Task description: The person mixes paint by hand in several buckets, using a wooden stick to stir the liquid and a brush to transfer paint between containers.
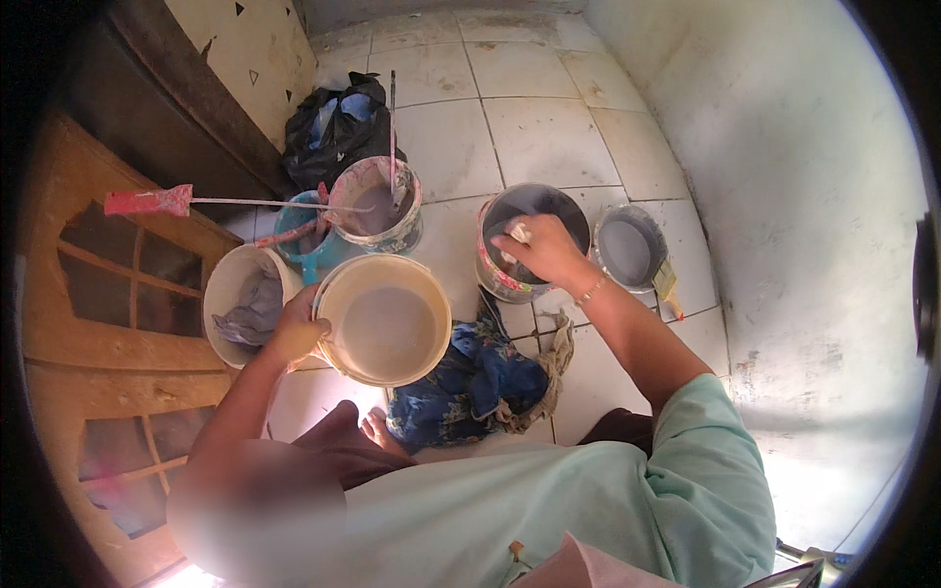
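My left hand [297, 328] grips the rim of a cream bucket [437, 323] with greyish liquid [382, 328] inside. My right hand [544, 250] is closed on a small whitish thing [519, 233], too hidden to name, over the opening of a paint-stained bucket [505, 284] with a dark inside. Just right of it stands a shallower tub [629, 250] of grey liquid, with a paintbrush [668, 284] at its edge. Below the buckets, a bunched blue floral cloth [461, 392] lies on the tiles beside a beige rag [549, 363].
At left stand a white bucket with grey material [221, 294], a teal container [314, 260] and a stained bucket [412, 220], with red-handled rollers [147, 200] across them. A black bag [333, 142] lies behind. A wooden panelled door [108, 343] and a pale wall [804, 196] flank the tiled floor.
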{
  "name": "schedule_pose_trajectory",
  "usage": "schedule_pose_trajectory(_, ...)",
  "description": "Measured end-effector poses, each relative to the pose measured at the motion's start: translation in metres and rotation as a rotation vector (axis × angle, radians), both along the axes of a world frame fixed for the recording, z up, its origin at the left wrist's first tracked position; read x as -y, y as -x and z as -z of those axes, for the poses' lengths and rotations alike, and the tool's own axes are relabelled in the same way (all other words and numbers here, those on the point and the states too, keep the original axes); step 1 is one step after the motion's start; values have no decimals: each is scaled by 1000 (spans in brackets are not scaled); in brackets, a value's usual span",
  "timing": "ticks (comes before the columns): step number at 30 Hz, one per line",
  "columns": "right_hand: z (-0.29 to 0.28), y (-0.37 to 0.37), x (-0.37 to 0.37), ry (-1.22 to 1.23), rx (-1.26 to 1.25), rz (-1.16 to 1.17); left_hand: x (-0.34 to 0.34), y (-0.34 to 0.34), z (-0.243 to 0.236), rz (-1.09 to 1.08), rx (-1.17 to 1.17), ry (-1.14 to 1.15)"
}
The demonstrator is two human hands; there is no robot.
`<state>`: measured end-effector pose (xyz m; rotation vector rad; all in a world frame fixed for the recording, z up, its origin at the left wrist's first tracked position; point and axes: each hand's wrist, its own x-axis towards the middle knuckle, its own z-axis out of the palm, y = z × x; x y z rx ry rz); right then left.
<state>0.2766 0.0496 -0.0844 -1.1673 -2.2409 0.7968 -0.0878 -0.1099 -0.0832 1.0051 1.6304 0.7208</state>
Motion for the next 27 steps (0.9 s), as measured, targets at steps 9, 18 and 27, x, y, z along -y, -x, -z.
schedule_pose_trajectory(9,-8,-50,-40,-139,264,148,7,10,9,26,-17,-14)
schedule_pose_trajectory(18,5,0,-8,-4,84,64,3,4,-6,201,-640,121)
schedule_pose_trajectory(27,-2,-70,-18,29,288,218,2,-22,-60,295,-1056,207)
